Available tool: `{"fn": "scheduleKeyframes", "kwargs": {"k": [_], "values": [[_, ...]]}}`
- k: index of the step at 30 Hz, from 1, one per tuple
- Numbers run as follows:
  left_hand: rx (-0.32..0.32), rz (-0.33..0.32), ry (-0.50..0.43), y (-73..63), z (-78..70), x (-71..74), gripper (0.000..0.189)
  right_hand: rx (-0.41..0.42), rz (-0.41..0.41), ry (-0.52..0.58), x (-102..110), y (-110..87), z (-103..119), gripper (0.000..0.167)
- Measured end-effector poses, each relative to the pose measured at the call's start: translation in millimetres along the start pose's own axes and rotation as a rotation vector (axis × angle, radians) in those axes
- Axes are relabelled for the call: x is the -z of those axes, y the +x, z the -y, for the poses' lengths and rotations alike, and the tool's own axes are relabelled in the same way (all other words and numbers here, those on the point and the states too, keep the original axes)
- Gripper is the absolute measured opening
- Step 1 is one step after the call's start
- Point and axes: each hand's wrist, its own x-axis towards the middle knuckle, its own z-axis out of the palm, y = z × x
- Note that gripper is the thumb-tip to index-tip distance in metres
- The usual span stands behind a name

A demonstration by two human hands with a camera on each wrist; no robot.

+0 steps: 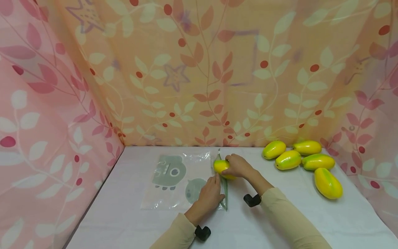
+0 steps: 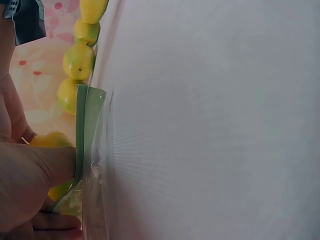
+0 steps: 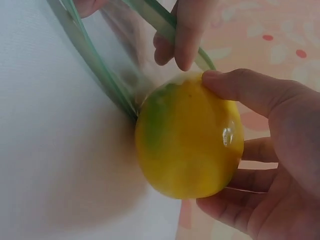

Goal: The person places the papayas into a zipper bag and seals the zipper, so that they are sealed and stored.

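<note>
A clear zip bag (image 1: 177, 166) with green cartoon figures and a green seal strip (image 2: 82, 130) lies flat, its mouth spread toward the right. My left hand (image 1: 211, 192) grips the green edge of the mouth, thumb and fingers around the strip in the left wrist view. In my right hand (image 1: 240, 167) is a yellow-green mango (image 3: 190, 140), held between the thumb on top and fingers below. Its far end sits right at the bag's mouth, between the parted green edges.
Several more mangoes, among them a large one (image 1: 328, 183), lie at the back right of the white table (image 1: 118, 214). A leaf-patterned curtain (image 1: 192, 86) encloses the back and sides. Each wrist wears a black camera mount (image 1: 202, 233).
</note>
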Motion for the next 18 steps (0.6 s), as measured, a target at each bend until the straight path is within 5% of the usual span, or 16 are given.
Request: {"fn": "scheduleKeyframes", "kwargs": {"k": [18], "values": [[-0.072,-0.036,0.043,-0.1,1.5,-2.3,0.080,0.081,-0.032,-0.137,4,7.9,11,0.063]]}}
